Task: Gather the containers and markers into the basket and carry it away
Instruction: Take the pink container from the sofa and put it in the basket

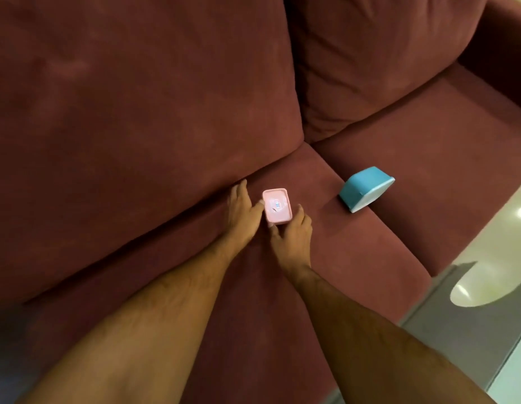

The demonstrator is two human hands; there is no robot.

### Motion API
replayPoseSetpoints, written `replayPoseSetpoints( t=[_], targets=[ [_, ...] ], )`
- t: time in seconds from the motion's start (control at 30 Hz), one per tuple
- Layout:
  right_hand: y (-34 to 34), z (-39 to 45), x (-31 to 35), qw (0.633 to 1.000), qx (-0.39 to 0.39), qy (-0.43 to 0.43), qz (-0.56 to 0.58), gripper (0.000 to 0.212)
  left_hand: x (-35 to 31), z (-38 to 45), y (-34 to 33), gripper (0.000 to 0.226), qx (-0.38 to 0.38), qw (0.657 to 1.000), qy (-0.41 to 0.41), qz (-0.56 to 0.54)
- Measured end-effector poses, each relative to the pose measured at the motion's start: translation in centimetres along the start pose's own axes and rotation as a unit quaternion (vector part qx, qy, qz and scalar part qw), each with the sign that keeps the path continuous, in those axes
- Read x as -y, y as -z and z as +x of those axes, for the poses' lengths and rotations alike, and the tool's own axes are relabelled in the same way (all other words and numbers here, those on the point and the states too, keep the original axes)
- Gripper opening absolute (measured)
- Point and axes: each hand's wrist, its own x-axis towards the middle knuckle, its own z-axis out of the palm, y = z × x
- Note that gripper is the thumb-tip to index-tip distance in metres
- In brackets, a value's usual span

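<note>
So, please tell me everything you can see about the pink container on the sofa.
The pink container is a small rectangular box with rounded corners, seemingly plastic. Its lid is on, with a raised rim and a small bluish mark, too blurred to read. It sits lid-up on the dark red sofa seat cushion, close to the backrest. The left hand touches its left side with the thumb; the right hand holds its near right corner with curled fingers. The blue container to its right is apart from it.
</note>
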Motion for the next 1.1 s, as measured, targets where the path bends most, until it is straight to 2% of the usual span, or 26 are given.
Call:
replayPoseSetpoints(
  t=[0.07, 0.17, 0.3, 0.4, 0.5, 0.6, 0.73, 0.97, 1.1],
  targets=[
    [-0.7, 0.6, -0.2, 1.000, 0.001, -0.016, 0.018, 0.089, -0.7, 2.4, -0.9, 0.065, 0.020, 0.999, 0.011, -0.029],
    [-1.4, 1.0, -0.6, 0.999, -0.010, -0.028, 0.039, 0.090, -0.9, 4.3, -2.5, 0.057, 0.059, 0.998, 0.008, 0.014],
    [-1.1, 0.4, -1.4, 0.998, -0.013, -0.017, 0.064, 0.081, -1.1, 3.7, -3.8, 0.050, 0.062, 0.998, 0.001, 0.019],
    [-0.3, -0.6, -2.0, 0.997, -0.006, -0.014, 0.078, 0.079, -1.1, 2.1, -4.5, 0.055, 0.048, 0.999, -0.006, 0.001],
    [1.3, -2.2, -3.3, 0.995, -0.011, -0.024, 0.096, 0.079, -1.8, 0.1, -5.5, 0.036, 0.054, 0.999, 0.005, -0.004],
    [3.5, -4.3, -5.2, 0.992, -0.025, -0.040, 0.117, 0.079, -3.2, -2.8, -6.9, 0.043, 0.060, 0.998, -0.011, -0.014],
    [7.2, -7.4, -9.0, 0.989, -0.037, -0.054, 0.130, 0.082, -5.3, -7.5, -9.8, 0.020, 0.064, 0.998, -0.018, -0.021],
    [14.4, -14.4, -17.0, 0.984, -0.110, -0.052, 0.133, 0.083, -8.0, -17.5, -17.1, 0.017, 0.101, 0.993, -0.045, -0.047],
    [19.3, -19.5, -21.1, 0.973, -0.156, -0.063, 0.157, 0.064, -9.5, -24.1, -22.3, 0.023, 0.134, 0.989, -0.064, -0.030]
  ],
)
